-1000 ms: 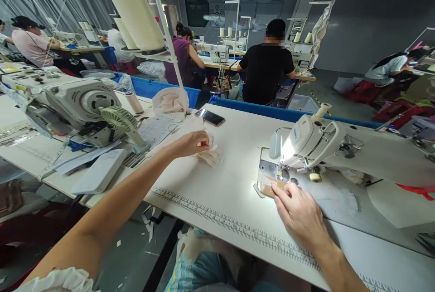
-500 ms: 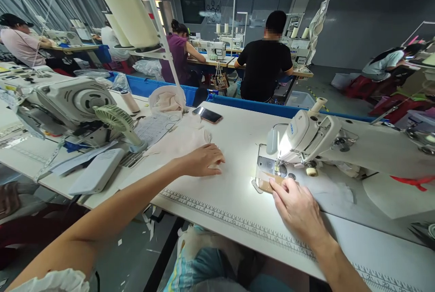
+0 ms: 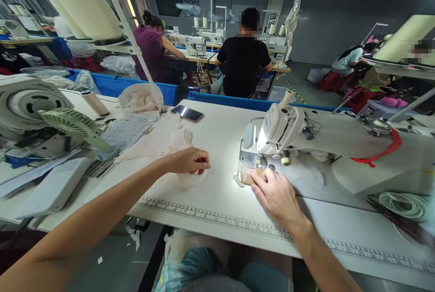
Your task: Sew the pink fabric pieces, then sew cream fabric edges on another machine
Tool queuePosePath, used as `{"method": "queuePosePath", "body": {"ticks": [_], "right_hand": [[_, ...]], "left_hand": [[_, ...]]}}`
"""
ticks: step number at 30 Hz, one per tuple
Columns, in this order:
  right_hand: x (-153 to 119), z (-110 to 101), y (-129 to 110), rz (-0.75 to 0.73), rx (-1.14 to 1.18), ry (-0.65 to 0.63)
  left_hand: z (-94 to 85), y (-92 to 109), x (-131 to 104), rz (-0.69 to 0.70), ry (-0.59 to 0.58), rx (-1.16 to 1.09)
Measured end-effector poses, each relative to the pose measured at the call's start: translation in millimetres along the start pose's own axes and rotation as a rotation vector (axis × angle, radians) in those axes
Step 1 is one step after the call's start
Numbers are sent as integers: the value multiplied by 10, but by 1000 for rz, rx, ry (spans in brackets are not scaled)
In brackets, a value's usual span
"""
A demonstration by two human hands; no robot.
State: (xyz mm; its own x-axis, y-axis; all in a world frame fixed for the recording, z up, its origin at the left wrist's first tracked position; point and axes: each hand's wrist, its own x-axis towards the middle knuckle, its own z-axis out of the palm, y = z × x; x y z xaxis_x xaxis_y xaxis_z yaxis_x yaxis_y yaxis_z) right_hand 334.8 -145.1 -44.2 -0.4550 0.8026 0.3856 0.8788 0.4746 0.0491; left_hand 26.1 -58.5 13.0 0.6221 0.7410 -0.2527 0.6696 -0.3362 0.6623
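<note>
My left hand (image 3: 194,160) is closed in a pinch over the white tabletop. A thin, pale fabric piece (image 3: 192,179) shows below its fingers. Behind and left of that hand lies more pale pink fabric (image 3: 159,135). My right hand (image 3: 276,194) is closed at the front of the sewing machine (image 3: 285,128), its fingertips on a flat tan piece (image 3: 246,177) beside the needle plate (image 3: 247,158). What the curled fingers cover is hidden. The machine's lamp lights the needle area.
A phone (image 3: 187,113), a fabric-filled tub (image 3: 125,99) and a green fan (image 3: 73,124) stand on the table. A printed ruler (image 3: 217,218) runs along its front edge. White sheer material (image 3: 306,176) lies under the machine arm. Other people sit at machines beyond.
My left hand has gone from spread fingers to a pinch, with a pale fabric piece below it. My right hand stays on the tan piece. The view has turned right.
</note>
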Motion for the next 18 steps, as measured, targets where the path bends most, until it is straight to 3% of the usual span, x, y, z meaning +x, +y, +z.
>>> {"method": "queuePosePath", "body": {"ticks": [3, 7, 12, 15, 18], "right_hand": [[7, -18, -12, 7, -1, 8], [-1, -28, -9, 6, 23, 19], [3, -20, 11, 2, 42, 22], [13, -8, 13, -20, 21, 34], [10, -1, 13, -33, -4, 39]], "left_hand": [[53, 217, 237, 79, -48, -151], [75, 456, 428, 193, -16, -77], [57, 383, 63, 207, -12, 286], [168, 316, -214, 178, 12, 444], [305, 280, -325, 115, 61, 557]]}}
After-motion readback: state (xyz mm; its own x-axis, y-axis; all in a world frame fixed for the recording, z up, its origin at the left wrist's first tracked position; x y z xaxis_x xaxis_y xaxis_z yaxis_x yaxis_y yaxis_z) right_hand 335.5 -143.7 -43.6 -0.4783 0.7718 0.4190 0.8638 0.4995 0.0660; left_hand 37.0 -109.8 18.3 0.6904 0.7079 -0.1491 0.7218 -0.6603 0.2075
